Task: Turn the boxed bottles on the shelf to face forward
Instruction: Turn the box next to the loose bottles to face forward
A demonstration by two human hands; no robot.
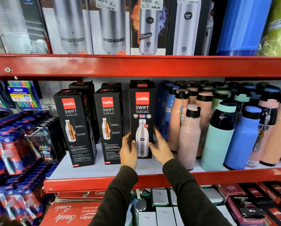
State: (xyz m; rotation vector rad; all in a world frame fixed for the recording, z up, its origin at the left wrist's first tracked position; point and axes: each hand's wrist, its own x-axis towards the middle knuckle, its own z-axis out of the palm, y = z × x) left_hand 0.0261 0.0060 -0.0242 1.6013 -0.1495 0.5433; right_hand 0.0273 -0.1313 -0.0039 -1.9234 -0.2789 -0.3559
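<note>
Three black Cello Swift bottle boxes stand upright on the middle shelf [90, 170]. The right box [142, 111] shows its front with a silver bottle picture. My left hand [128, 152] grips its lower left edge and my right hand [161, 149] presses its lower right side. The middle box [108, 124] and the left box [76, 126] show a side panel with a cutaway bottle and small text, and both are angled slightly. More black boxes stand behind them.
Loose pink, blue and mint bottles [221, 136] crowd the shelf right of the boxes. The red shelf lip [136, 180] runs below my wrists. Boxed steel bottles [113, 26] fill the shelf above. Toothbrush packs [22, 144] hang at left.
</note>
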